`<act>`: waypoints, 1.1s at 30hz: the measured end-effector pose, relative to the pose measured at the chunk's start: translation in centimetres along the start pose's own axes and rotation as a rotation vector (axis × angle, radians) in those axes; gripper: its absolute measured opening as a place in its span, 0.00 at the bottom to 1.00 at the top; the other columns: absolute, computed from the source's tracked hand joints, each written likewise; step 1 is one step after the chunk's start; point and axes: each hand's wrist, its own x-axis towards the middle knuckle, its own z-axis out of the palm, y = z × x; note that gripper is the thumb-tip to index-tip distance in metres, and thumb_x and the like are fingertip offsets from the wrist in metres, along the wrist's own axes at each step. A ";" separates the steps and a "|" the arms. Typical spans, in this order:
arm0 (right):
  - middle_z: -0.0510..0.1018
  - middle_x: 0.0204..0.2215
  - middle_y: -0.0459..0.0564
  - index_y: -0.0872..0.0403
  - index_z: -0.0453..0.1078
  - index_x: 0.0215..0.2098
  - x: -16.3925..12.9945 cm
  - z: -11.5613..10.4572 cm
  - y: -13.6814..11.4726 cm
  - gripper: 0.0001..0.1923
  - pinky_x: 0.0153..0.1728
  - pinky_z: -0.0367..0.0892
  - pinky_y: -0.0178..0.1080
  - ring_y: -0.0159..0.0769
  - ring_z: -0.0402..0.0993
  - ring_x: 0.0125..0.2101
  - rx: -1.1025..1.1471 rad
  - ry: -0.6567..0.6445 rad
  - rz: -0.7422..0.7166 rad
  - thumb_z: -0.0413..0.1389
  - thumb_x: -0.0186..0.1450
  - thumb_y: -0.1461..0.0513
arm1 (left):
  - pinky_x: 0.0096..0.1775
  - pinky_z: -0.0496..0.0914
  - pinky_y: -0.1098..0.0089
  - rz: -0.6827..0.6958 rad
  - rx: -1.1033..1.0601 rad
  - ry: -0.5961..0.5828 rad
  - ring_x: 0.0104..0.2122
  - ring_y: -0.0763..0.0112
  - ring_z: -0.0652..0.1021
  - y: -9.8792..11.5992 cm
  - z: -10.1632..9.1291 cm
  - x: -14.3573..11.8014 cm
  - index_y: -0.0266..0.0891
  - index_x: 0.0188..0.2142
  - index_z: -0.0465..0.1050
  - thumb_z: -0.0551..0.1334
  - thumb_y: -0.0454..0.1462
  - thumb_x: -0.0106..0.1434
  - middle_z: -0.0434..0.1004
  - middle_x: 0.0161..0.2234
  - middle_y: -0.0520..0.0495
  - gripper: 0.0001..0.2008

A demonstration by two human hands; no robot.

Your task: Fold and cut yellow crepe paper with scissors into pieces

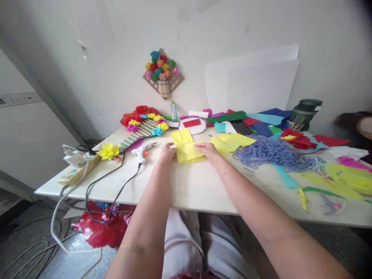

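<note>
Between my two hands, just above or on the table, is a folded piece of yellow crepe paper [188, 153]. My left hand [167, 152] pinches its left edge, thumb on top. At the right edge, my right hand [208, 151] grips the same paper with fingers and thumb together. Another yellow sheet [232, 142] spreads out behind my right hand, and a smaller yellow strip [181, 135] lies behind the held piece. A white glue gun [142, 152] rests on its side to the left of my left hand.
Left lies a woven fan shape with paper flowers [142, 133], near a power strip [78, 170] with trailing cables. Right are a pile of blue yarn [270, 153], coloured paper scraps [340, 180] and a dark green jar [305, 114]. A flower basket ornament [163, 73] hangs on the wall.
</note>
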 end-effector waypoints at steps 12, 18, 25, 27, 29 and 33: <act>0.79 0.31 0.49 0.56 0.76 0.31 0.7 -0.2 0.2 0.11 0.38 0.65 0.32 0.35 0.74 0.36 -0.625 0.073 -0.203 0.53 0.53 0.64 | 0.28 0.68 0.72 0.035 0.017 0.001 0.24 0.71 0.75 -0.6 -0.4 0.8 0.35 0.53 0.57 0.57 0.27 0.48 0.72 0.26 0.46 0.31; 0.79 0.34 0.48 0.52 0.75 0.34 1.0 -0.5 0.7 0.12 0.38 0.65 0.33 0.36 0.73 0.36 -0.759 0.066 -0.177 0.54 0.52 0.63 | 0.28 0.67 0.73 0.069 0.118 0.048 0.25 0.70 0.75 -0.5 -0.4 0.6 0.35 0.51 0.60 0.60 0.29 0.48 0.73 0.25 0.46 0.29; 0.79 0.34 0.49 0.52 0.76 0.33 0.4 -0.1 -0.1 0.12 0.38 0.64 0.33 0.37 0.73 0.37 -0.867 0.043 -0.186 0.54 0.53 0.59 | 0.28 0.67 0.74 0.064 0.143 0.088 0.25 0.70 0.75 -0.2 -0.1 0.2 0.36 0.51 0.61 0.60 0.29 0.48 0.73 0.25 0.46 0.28; 0.78 0.35 0.50 0.52 0.75 0.34 0.0 0.0 -0.3 0.12 0.38 0.64 0.34 0.38 0.73 0.37 -0.941 0.046 -0.200 0.54 0.54 0.59 | 0.28 0.67 0.74 0.064 0.160 0.097 0.25 0.70 0.75 -0.2 -0.2 0.2 0.36 0.51 0.61 0.60 0.29 0.47 0.73 0.24 0.47 0.28; 0.78 0.36 0.50 0.51 0.75 0.35 -0.3 0.1 -0.6 0.13 0.38 0.64 0.35 0.39 0.72 0.38 -1.023 0.046 -0.206 0.53 0.54 0.58 | 0.28 0.67 0.73 0.069 0.169 0.091 0.25 0.70 0.74 -0.2 -0.2 0.2 0.36 0.51 0.61 0.60 0.29 0.48 0.73 0.25 0.46 0.29; 0.78 0.35 0.52 0.51 0.75 0.33 -0.8 0.2 -1.0 0.13 0.36 0.64 0.36 0.41 0.72 0.38 -1.125 0.049 -0.208 0.51 0.55 0.57 | 0.28 0.67 0.73 0.084 0.163 0.084 0.24 0.70 0.74 -0.2 -0.2 0.2 0.35 0.52 0.60 0.59 0.28 0.48 0.73 0.26 0.45 0.29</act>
